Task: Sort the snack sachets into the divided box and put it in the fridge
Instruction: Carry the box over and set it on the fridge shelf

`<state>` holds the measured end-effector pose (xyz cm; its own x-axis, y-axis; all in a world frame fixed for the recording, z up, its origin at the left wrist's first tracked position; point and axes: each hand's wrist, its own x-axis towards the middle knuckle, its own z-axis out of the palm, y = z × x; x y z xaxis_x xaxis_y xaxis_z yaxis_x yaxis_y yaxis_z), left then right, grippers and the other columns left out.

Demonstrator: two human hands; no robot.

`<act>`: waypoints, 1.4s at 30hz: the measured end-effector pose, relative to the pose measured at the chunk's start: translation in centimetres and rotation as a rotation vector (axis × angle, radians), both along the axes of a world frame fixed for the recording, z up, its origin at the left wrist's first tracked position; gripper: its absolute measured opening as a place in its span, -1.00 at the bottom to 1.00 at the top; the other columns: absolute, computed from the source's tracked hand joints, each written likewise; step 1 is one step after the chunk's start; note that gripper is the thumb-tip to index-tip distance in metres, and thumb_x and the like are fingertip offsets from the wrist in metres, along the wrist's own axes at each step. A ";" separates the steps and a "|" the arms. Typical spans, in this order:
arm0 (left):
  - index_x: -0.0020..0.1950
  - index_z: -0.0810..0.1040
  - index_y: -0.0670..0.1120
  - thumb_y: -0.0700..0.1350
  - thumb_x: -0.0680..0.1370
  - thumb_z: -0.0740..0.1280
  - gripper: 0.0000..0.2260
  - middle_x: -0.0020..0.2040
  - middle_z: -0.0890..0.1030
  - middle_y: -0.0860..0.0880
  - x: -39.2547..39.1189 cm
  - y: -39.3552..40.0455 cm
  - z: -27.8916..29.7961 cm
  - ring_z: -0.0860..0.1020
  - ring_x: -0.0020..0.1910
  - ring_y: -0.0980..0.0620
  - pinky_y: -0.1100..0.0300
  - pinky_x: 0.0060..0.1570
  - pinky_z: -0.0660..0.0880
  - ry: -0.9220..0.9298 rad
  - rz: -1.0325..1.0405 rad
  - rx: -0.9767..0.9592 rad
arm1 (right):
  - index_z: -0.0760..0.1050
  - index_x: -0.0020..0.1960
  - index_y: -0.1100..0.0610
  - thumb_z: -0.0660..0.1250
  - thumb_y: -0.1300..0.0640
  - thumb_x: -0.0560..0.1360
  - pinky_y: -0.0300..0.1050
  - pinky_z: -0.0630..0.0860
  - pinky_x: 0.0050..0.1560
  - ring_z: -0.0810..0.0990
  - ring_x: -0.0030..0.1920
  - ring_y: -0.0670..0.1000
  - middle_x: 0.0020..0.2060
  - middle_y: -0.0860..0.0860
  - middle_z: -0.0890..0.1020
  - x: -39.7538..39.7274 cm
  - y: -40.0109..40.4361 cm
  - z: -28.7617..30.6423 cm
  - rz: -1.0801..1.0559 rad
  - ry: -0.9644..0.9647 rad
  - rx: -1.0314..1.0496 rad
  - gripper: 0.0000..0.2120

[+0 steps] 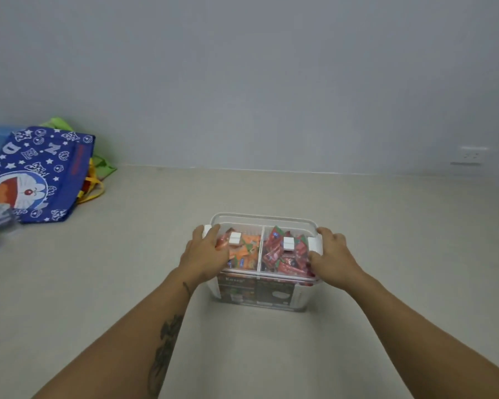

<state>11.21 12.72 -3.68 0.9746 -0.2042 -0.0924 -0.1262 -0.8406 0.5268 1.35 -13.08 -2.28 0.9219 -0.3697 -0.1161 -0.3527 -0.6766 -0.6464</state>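
Two bare forearms reach in from the near edge, and the left one has a dark tattoo along it. They stretch out over a smooth, pale beige tabletop [113, 283]. The left hand [205, 251] lies flat on the left side of a clear plastic box with a see-through lid and white clips [267, 296]. Its fingers are spread over the lid and the white clip at that end. The right hand [330, 254] is curled round the white clip on the right end, thumb on the lid.

The box stands on the tabletop, in the middle, a bit far from the camera. A white wall splits it in two. Crinkly orange snack sachets [247, 250] fill the left part. Shiny red snack sachets [283, 257] fill the right part.

Far to the left lies a floppy blue cloth bag with a white cartoon cat and stars [41, 174]. Green cloth pokes out behind it.
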 end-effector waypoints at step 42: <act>0.56 0.18 0.08 -0.07 0.61 0.13 -0.51 0.33 0.45 -0.07 -11.6 10.4 -0.8 0.47 0.25 -0.10 0.12 0.16 0.38 -0.159 -0.433 -0.039 | 0.12 0.51 -0.17 0.14 0.01 0.66 0.17 0.67 -0.11 0.66 0.02 0.10 0.20 0.00 0.53 -21.9 14.4 -3.5 -0.538 -0.161 0.295 -0.54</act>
